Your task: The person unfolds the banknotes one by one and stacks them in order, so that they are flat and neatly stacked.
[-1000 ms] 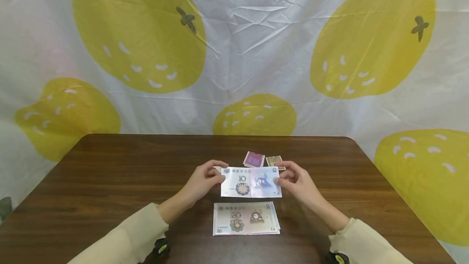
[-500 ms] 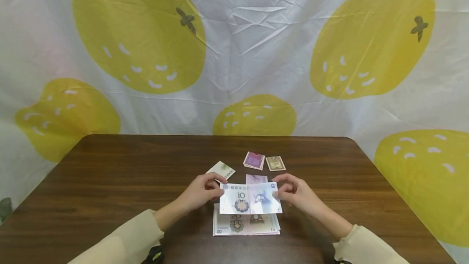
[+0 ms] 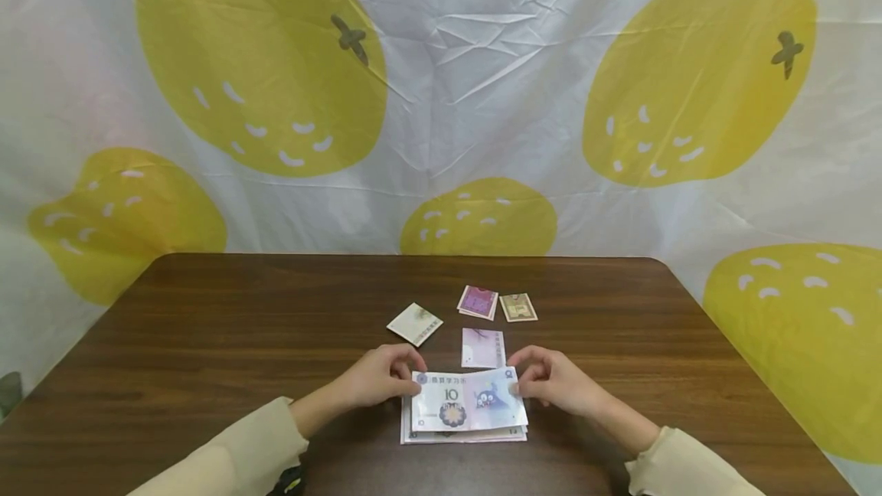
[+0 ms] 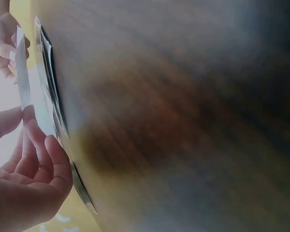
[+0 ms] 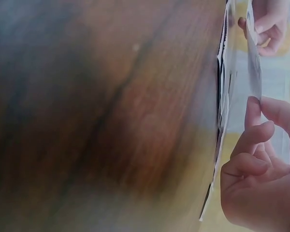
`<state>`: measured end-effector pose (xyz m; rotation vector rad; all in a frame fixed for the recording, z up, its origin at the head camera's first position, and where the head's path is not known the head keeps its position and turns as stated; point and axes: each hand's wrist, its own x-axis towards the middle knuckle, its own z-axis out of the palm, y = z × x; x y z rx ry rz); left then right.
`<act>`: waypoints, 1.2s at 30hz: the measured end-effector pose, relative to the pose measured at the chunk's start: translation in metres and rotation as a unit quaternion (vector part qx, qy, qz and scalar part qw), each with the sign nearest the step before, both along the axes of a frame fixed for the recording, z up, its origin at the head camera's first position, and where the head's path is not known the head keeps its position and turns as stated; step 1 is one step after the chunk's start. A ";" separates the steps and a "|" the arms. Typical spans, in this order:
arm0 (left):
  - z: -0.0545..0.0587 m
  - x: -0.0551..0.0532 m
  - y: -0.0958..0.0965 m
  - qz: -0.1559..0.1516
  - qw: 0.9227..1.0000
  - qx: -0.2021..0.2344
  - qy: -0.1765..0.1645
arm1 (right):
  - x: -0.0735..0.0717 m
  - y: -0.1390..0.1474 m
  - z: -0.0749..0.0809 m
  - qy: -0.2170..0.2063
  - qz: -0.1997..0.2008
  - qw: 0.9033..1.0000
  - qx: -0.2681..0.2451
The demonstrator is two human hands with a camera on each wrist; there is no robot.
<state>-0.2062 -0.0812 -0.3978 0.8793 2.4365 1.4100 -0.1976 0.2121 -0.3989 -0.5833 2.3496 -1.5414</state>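
Overhead, both hands' fingers pinch the 10 note (image 3: 468, 400) flat over the stack (image 3: 464, 435) — wrist views show a gap.

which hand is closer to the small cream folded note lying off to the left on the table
Left. The left hand sits just below the cream note, while the right hand is farther off, across the 10 note.

Dark brown wooden table (image 3: 207, 343), rounded corners. Lying on it: a stack of banknotes (image 3: 463, 433) near the front edge; beyond it 4 small folded notes, 1 lilac (image 3: 483, 348), 1 pale (image 3: 414, 324), 1 magenta (image 3: 478, 301), 1 tan (image 3: 518, 307).
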 end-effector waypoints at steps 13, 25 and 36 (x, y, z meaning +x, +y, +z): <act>-0.005 0.002 0.001 0.002 0.998 -0.050 0.034 | 0.000 -0.003 -0.006 0.013 0.014 0.999 0.040; -0.007 0.003 0.002 0.003 0.994 -0.077 0.083 | -0.002 -0.003 -0.010 0.027 0.012 0.998 0.063; -0.005 0.004 0.003 0.001 0.992 -0.085 0.091 | -0.003 -0.003 -0.011 0.045 0.011 0.995 0.088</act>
